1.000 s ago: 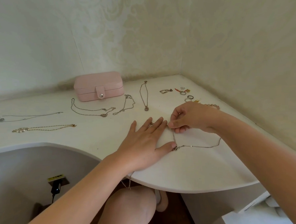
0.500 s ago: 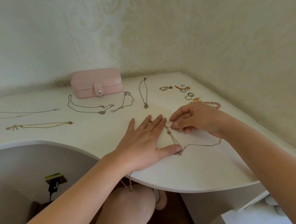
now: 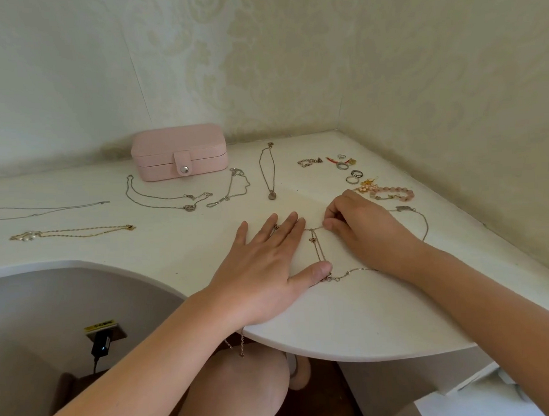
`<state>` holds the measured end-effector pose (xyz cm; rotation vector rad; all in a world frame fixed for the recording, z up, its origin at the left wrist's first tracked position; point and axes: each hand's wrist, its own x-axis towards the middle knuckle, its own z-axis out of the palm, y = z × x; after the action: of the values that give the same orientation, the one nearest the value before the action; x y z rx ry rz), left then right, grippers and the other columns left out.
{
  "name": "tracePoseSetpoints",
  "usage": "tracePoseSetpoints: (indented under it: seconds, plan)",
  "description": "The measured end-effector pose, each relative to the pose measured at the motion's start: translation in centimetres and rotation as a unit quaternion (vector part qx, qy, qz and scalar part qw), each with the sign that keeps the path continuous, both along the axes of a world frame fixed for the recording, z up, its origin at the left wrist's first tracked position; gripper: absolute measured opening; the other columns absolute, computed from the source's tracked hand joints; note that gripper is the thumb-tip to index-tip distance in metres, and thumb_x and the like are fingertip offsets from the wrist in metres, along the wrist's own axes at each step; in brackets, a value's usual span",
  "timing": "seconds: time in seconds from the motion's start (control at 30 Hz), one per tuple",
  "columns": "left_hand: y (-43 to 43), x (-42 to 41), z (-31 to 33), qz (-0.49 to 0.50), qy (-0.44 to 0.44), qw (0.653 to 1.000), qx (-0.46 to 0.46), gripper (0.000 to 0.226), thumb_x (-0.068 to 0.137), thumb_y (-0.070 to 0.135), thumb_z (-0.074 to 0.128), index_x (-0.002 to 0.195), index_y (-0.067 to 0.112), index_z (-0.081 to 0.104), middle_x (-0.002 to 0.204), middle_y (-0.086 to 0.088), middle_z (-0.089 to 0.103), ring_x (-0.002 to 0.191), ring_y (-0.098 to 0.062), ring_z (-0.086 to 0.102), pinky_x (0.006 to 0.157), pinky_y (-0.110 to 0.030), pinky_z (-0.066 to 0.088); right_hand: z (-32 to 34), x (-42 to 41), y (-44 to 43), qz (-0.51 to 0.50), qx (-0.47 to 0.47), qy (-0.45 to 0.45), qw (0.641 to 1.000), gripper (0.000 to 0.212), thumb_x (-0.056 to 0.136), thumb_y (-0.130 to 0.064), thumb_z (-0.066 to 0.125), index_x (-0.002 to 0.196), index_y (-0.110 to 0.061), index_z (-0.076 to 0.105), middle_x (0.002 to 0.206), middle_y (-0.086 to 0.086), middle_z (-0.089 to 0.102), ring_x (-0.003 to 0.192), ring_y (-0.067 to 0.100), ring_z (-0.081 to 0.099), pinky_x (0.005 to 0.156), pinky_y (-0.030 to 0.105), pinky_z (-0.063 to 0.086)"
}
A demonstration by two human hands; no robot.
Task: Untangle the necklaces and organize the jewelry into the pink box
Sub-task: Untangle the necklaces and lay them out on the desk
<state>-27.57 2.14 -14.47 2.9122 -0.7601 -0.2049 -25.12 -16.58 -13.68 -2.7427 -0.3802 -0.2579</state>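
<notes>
Closed pink box [image 3: 178, 152], necklaces [image 3: 313, 239] outside

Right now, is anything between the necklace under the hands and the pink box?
Yes: a laid-out silver chain lies between the held necklace and the pink box, and the box's lid is shut.

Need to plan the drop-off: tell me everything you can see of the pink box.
The pink box is a small rectangular case with rounded corners, matte like faux leather. Its lid is shut, a front tab fastened by a silver snap. It sits flat at the back of the white table, near the wall. Nothing lies on it; a silver necklace lies just in front.
</notes>
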Motion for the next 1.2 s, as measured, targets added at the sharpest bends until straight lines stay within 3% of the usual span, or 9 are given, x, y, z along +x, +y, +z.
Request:
tracePoseSetpoints:
  seconds: [0.3,0.47,0.5,0.57,0.63,0.7,0.93,1.07,1.2]
  plan:
    - [-0.1,-0.1,0.1,0.003,-0.003,1.000,0.008,0.089,0.078,0.077,0.008,0.150,0.027,-0.011,0.156,0.014,-0.017,0.143,-0.006,-0.018,0.118,-0.043,-0.008,0.0,-0.1,0.1,-0.002,0.005,-0.011,1.000,0.010,0.097,-0.024,0.047,0.092,-0.016,0.051,0.093,-0.004,0.051,0.079,0.015,0.050,0.067,0.023,0.037]
    - [0.0,-0.1,0.1,0.003,-0.004,1.000,0.010,0.087,0.080,0.076,0.008,0.150,0.028,-0.011,0.156,0.014,-0.017,0.143,-0.006,-0.018,0.118,-0.043,-0.007,1.4,-0.1,-0.3,-0.019,0.124,0.057,0.990,0.009,0.090,-0.015,0.059,0.086,-0.022,0.061,0.084,-0.010,0.060,0.062,0.000,0.050,0.059,0.008,0.037]
    - [0.0,-0.1,0.1,0.004,-0.004,1.000,0.010,0.086,0.080,0.075,0.008,0.150,0.028,-0.011,0.156,0.014,-0.017,0.143,-0.006,-0.018,0.118,-0.043,-0.007,1.9,-0.1,-0.3,-0.021,0.151,0.084,0.985,0.011,0.087,-0.014,0.062,0.082,-0.023,0.064,0.080,-0.007,0.064,0.057,0.001,0.052,0.059,0.010,0.040]
    - [0.0,-0.1,0.1,0.004,-0.006,1.000,0.009,0.083,0.083,0.074,0.009,0.150,0.028,-0.011,0.157,0.014,-0.016,0.143,-0.006,-0.017,0.118,-0.043,-0.007,2.8,-0.2,-0.1,-0.024,0.169,0.155,0.973,0.009,0.082,-0.016,0.070,0.076,-0.023,0.070,0.074,0.003,0.070,0.058,0.008,0.058,0.070,0.031,0.051]
    - [0.0,0.0,0.0,0.001,-0.007,1.000,0.009,0.078,0.087,0.069,0.010,0.150,0.027,-0.010,0.157,0.013,-0.015,0.143,-0.006,-0.018,0.118,-0.042,-0.008,3.5,-0.5,0.4,-0.022,0.154,0.213,0.965,0.006,0.075,-0.025,0.077,0.073,-0.022,0.073,0.069,0.004,0.071,0.061,0.010,0.061,0.079,0.036,0.053]
    - [0.1,0.0,0.0,-0.002,-0.006,1.000,0.010,0.074,0.090,0.066,0.010,0.150,0.027,-0.011,0.157,0.013,-0.016,0.143,-0.007,-0.018,0.118,-0.043,-0.008,4.1,-0.7,1.0,-0.033,0.128,0.248,0.960,0.015,0.068,-0.032,0.082,0.072,-0.020,0.074,0.066,0.002,0.071,0.059,0.009,0.061,0.078,0.031,0.051]
    - [0.0,0.0,-0.1,-0.003,-0.008,1.000,0.009,0.078,0.088,0.069,0.010,0.150,0.026,-0.011,0.157,0.012,-0.017,0.144,-0.008,-0.017,0.118,-0.045,-0.008,5.4,-1.2,3.2,-0.087,0.044,0.289,0.952,0.026,0.082,-0.018,0.070,0.097,0.003,0.071,0.082,0.014,0.073,0.062,0.016,0.058,0.084,0.030,0.052]
    - [0.1,0.0,-0.1,-0.004,-0.012,1.000,0.000,0.080,0.087,0.071,0.011,0.150,0.026,-0.009,0.157,0.011,-0.015,0.144,-0.009,-0.016,0.117,-0.045,-0.008,5.2,-2.1,3.9,-0.097,-0.043,0.255,0.961,0.024,0.091,-0.017,0.057,0.101,0.002,0.067,0.070,0.007,0.059,0.066,0.017,0.052,0.064,0.026,0.043]
    - [0.1,-0.1,-0.2,0.000,-0.013,1.000,-0.008,0.081,0.087,0.071,0.012,0.151,0.025,-0.009,0.158,0.010,-0.014,0.144,-0.010,-0.015,0.117,-0.046,-0.008,4.8,-3.1,3.6,-0.080,-0.063,0.216,0.971,0.017,0.093,-0.017,0.048,0.079,-0.009,0.053,0.065,0.005,0.039,0.057,0.016,0.031,0.048,0.024,0.023]
